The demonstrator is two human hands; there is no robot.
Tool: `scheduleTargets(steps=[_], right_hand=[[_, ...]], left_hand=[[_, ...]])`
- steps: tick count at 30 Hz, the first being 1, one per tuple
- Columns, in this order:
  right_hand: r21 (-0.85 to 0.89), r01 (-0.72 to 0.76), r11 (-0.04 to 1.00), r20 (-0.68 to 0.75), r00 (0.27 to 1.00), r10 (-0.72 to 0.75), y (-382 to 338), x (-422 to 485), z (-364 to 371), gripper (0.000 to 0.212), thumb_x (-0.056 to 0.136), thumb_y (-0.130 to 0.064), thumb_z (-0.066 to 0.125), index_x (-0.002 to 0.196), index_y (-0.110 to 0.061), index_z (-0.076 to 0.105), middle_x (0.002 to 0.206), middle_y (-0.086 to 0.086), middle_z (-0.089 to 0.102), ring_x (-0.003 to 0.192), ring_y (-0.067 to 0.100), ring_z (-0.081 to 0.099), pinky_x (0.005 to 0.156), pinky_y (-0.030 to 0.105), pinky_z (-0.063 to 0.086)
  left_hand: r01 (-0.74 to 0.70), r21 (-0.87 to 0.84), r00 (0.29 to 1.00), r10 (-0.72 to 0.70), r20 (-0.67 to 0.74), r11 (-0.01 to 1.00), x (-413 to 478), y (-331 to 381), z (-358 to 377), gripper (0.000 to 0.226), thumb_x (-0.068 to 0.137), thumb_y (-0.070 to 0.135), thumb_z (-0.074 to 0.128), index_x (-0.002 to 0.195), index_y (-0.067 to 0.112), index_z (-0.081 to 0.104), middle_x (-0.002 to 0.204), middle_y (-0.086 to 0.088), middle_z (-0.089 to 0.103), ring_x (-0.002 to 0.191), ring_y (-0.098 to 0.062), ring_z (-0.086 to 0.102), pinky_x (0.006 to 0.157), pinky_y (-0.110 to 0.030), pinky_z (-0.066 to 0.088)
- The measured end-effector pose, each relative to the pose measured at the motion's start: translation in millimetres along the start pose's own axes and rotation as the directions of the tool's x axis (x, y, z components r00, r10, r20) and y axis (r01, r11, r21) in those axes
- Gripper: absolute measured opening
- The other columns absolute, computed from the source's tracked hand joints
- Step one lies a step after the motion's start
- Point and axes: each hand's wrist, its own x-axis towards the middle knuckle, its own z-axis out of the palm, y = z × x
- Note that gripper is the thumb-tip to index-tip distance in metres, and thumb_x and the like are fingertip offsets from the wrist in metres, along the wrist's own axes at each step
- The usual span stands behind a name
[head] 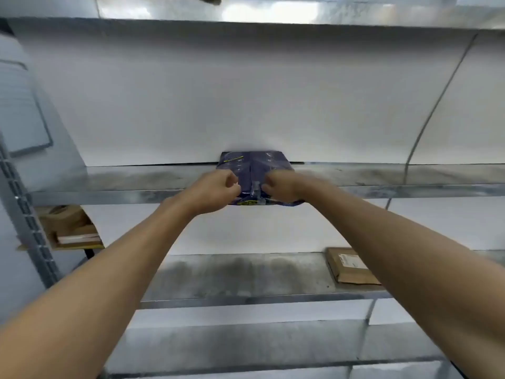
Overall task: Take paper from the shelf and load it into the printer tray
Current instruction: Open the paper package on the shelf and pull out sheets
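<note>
Galvanized metal shelves point(109, 184) run across a white wall point(246, 91), seen from a head camera. A blue-wrapped paper ream point(254, 162) lies on the middle shelf, its near end jutting past the front edge. The left hand point(216, 191) and right hand point(281, 186) curl closed on that near end, fingers point(235, 184) bunching the wrapper. Below the right fingers, a flat cardboard parcel point(351, 266) rests on the lower shelf; cardboard boxes point(71, 228) sit far left. Motion blur hides the wrapper's print.
</note>
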Motion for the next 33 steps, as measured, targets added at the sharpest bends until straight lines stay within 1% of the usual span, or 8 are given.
scheduleTargets(steps=[3,6,10,16,20,25,29,33], right_hand=[[0.024,-0.016,1.000,-0.061,0.998,0.018,6.9,24.0,5.3,0.022,0.098,-0.032,0.040,0.087,-0.016,0.052,0.096,0.008,0.057,0.087,0.026,0.050,0.075,0.032,0.038],[0.044,-0.013,0.999,-0.053,0.998,0.015,5.2,39.8,9.3,0.033,0.093,-0.032,0.050,0.066,-0.013,0.048,0.078,0.008,0.054,0.077,0.028,0.051,0.065,0.032,0.039],[0.102,-0.014,0.995,-0.026,1.000,0.017,-3.6,48.9,5.6,0.040,0.090,-0.015,0.057,0.054,-0.014,0.041,0.056,0.005,0.043,0.065,0.028,0.045,0.047,0.030,0.031],[0.019,-0.026,1.000,0.072,0.997,0.024,-15.5,44.5,-2.4,0.030,0.092,-0.011,0.052,0.064,-0.012,0.042,0.066,0.003,0.042,0.078,0.028,0.047,0.050,0.028,0.032],[0.119,0.048,0.992,0.098,0.993,-0.060,-20.8,14.2,-21.5,0.023,0.088,-0.003,0.045,0.069,-0.013,0.053,0.069,0.002,0.051,0.076,0.023,0.047,0.067,0.030,0.037],[-0.011,0.198,0.980,0.269,0.945,-0.188,-29.4,-27.5,-2.7,0.018,0.090,-0.009,0.049,0.094,-0.002,0.066,0.091,0.012,0.063,0.076,0.023,0.047,0.069,0.035,0.042],[0.127,0.128,0.984,0.066,0.988,-0.137,-24.4,-30.2,12.6,0.019,0.093,-0.020,0.045,0.088,-0.008,0.059,0.090,0.010,0.062,0.079,0.028,0.053,0.071,0.042,0.046],[0.189,0.102,0.977,-0.166,0.984,-0.070,-17.3,-30.2,17.2,0.020,0.096,-0.016,0.038,0.099,-0.007,0.055,0.093,0.008,0.063,0.081,0.031,0.056,0.066,0.039,0.042]], left_hand=[[0.006,0.008,1.000,-0.006,-0.007,1.000,18.9,-6.2,5.5,0.028,0.092,0.025,0.049,0.101,0.003,0.064,0.103,-0.019,0.069,0.083,-0.032,0.063,0.071,-0.043,0.053],[0.034,0.022,0.999,-0.034,0.004,0.999,37.3,-14.0,10.9,0.028,0.093,0.024,0.048,0.105,0.002,0.062,0.106,-0.021,0.067,0.070,-0.024,0.054,0.058,-0.035,0.046],[0.025,0.022,1.000,-0.025,0.012,0.999,51.5,-22.8,16.3,0.032,0.094,0.027,0.049,0.122,0.014,0.059,0.119,-0.006,0.063,0.093,-0.026,0.063,0.069,-0.039,0.056],[-0.091,0.036,0.993,0.088,0.079,0.995,56.5,-36.4,23.6,0.040,0.086,0.031,0.065,0.123,0.018,0.062,0.125,0.000,0.059,0.099,-0.013,0.052,0.080,-0.023,0.041],[-0.164,0.048,0.979,0.156,0.128,0.985,56.9,-41.9,18.0,0.035,0.083,0.035,0.070,0.115,0.022,0.066,0.109,0.004,0.059,0.082,-0.009,0.055,0.059,-0.012,0.039],[-0.273,0.155,0.956,0.249,0.157,0.949,56.7,-50.8,16.3,0.026,0.073,0.055,0.068,0.091,0.038,0.062,0.099,0.004,0.059,0.092,-0.016,0.055,0.082,-0.039,0.051],[-0.280,0.189,0.955,0.254,0.152,0.941,54.9,-53.7,15.7,0.036,0.072,0.055,0.065,0.104,0.037,0.061,0.105,0.006,0.057,0.094,-0.017,0.056,0.084,-0.042,0.051],[-0.281,0.190,0.959,0.284,0.010,0.941,52.2,-55.0,14.8,0.017,0.086,0.028,0.063,0.102,0.022,0.066,0.101,0.001,0.063,0.088,-0.022,0.058,0.078,-0.043,0.052]])
